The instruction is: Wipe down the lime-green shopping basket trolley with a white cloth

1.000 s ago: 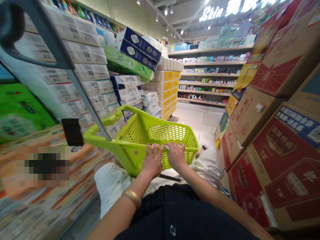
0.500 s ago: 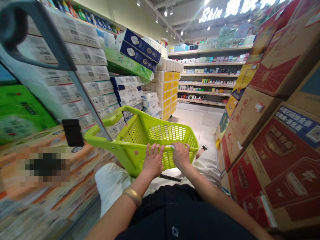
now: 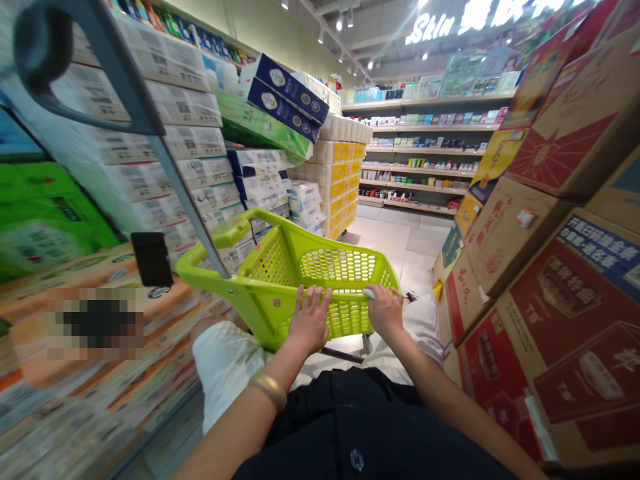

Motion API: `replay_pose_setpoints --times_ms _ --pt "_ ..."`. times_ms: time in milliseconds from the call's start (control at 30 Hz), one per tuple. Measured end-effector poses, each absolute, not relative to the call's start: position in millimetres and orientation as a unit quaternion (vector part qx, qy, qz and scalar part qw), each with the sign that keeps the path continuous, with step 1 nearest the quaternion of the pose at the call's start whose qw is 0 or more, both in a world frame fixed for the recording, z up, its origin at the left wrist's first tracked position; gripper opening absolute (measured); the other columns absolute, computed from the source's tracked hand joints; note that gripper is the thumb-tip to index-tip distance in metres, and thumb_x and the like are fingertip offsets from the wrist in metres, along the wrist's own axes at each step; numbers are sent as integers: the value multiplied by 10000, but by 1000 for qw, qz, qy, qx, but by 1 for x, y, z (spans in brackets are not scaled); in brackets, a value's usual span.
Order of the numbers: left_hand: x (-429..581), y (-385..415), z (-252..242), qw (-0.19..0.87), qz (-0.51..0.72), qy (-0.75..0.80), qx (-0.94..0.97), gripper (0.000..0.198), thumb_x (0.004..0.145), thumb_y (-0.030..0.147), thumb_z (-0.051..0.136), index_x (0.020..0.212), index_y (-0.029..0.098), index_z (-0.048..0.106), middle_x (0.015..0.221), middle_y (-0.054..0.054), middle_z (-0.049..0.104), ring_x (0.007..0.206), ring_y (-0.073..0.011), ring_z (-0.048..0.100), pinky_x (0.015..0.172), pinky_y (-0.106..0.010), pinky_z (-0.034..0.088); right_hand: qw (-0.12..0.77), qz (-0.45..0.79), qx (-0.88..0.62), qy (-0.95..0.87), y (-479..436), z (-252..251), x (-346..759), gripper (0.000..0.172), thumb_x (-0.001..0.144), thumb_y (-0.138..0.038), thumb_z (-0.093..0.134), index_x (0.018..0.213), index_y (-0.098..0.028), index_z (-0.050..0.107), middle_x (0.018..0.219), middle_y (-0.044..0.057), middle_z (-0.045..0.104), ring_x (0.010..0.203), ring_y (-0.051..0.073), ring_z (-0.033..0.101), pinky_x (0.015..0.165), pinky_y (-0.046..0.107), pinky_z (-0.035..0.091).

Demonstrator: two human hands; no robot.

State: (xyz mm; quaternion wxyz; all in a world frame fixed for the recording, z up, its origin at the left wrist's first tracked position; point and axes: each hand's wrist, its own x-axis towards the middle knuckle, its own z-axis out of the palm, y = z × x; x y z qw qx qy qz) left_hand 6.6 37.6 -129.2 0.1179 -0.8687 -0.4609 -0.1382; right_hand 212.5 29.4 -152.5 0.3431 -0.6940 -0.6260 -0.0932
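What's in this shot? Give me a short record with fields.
place: shop aisle with a tiled floor
left hand: spread flat against the green basket
right hand: on the basket's near rim, small white thing at its fingertips; grip unclear
left side: stacked tissue packs
right side: cardboard boxes
far end: shelves of goods

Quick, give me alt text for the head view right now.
Both hands are on a lime-green shopping basket: the left hand lies flat, fingers spread, on its near wall, the right hand curls over its rim. Stacked cartons and tissue packs line the shop aisle.
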Motion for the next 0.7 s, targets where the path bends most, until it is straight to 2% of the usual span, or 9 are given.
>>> replay_pose_setpoints --times_ms 333,500,700 --pt "3 40 -130 135 -140 -464 -864 779 691 212 570 1426 133 323 1358 -147 427 1358 -318 284 1203 -526 5 326 -81 -661 -671 35 -141 168 336 801 -29 468 1017 -233 627 975 24 685 911 181 577 959 351 204" --pt "1 43 -130 126 -132 -459 -870 823 692 212 576 1457 173 274 1388 -137 415 1375 -311 267 1201 -536 10 318 -100 -676 -657 31 -148 192 372 779 -12 467 1029 -238 624 990 15 683 934 178 590 975 349 194" --pt "5 50 -129 112 -115 -455 -876 893 680 221 597 1485 164 214 1418 -144 397 1402 -311 234 1196 -532 0 330 -108 -697 -628 30 -154 219 361 770 -16 466 1013 -230 626 1016 22 690 950 177 586 964 345 201"
